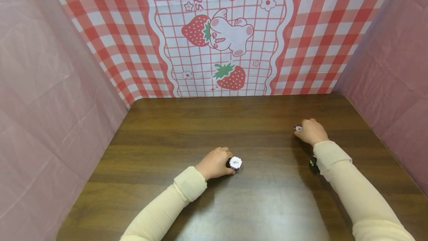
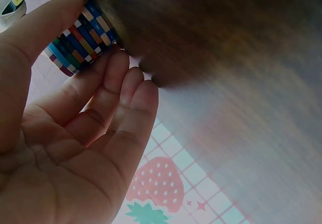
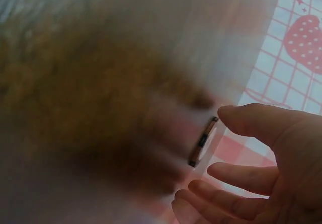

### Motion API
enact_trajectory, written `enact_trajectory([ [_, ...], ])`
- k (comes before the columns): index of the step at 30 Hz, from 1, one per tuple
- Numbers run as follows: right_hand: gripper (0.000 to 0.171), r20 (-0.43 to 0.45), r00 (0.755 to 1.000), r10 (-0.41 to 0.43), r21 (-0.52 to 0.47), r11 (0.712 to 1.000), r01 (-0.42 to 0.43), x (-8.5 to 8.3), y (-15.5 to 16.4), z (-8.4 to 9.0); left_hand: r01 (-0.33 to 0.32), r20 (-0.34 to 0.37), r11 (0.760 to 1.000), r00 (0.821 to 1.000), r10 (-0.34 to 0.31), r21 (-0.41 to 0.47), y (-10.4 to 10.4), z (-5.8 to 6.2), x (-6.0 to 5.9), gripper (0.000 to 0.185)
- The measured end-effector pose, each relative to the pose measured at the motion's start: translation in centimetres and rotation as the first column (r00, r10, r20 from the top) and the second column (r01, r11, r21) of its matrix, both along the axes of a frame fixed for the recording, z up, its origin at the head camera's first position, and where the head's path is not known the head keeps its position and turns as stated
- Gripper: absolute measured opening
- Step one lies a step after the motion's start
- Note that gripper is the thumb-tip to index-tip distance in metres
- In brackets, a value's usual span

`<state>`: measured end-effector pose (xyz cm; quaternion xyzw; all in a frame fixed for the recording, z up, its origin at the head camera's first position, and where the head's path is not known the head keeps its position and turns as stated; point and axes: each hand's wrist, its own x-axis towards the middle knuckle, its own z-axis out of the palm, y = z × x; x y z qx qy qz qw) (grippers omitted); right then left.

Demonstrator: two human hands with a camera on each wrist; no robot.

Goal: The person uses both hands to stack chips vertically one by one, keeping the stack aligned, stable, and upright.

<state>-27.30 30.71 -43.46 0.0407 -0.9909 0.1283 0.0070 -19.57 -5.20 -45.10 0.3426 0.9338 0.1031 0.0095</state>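
My left hand (image 1: 217,163) grips a short stack of poker chips (image 1: 235,163) near the middle of the table. The top chip has a white face marked 500. Striped edges in blue, orange and white show on the stack (image 2: 83,40) in the left wrist view, between thumb and index finger. Farther back on the right, my right hand (image 1: 311,131) is at a single poker chip (image 1: 298,128) with a dark rim and pale centre. In the right wrist view the thumb tip is right at one end of this chip (image 3: 203,141), while a small gap shows beside the index finger.
The brown wooden table (image 1: 187,122) ends at a red-and-white checked cloth (image 1: 311,47) with strawberries at the back. Pink fabric (image 1: 50,103) hangs on both sides. A black device with a yellow mark (image 1: 313,164) sits by the right sleeve.
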Motion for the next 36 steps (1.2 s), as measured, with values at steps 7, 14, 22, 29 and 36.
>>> enact_trajectory([
  [7,0.036,0.028,0.999,-0.028,0.014,1.0,0.028,-0.05,0.22,-0.27,-0.003,-0.001,1.0,1.0,0.003,0.0,0.01,-0.04,-0.01,0.034],
  [14,0.035,0.031,0.999,-0.034,0.012,0.999,0.034,0.26,0.03,-0.32,-0.004,0.01,1.0,1.0,0.004,-0.001,0.0,0.01,0.08,0.035],
  [22,0.037,0.016,0.999,-0.033,0.016,0.999,0.033,0.1,0.03,-0.36,-0.003,0.009,1.0,1.0,0.003,0.003,-0.01,-0.02,0.09,0.035],
  [29,0.041,0.031,0.999,-0.028,0.022,0.999,0.028,-0.15,0.19,-0.36,-0.001,0.0,1.0,1.0,0.001,0.005,-0.06,-0.16,-0.06,0.034],
  [36,0.04,0.026,0.999,-0.036,0.025,0.999,0.036,-0.3,0.21,-0.37,-0.001,0.002,1.0,1.0,0.001,0.008,-0.06,-0.12,-0.04,0.035],
])
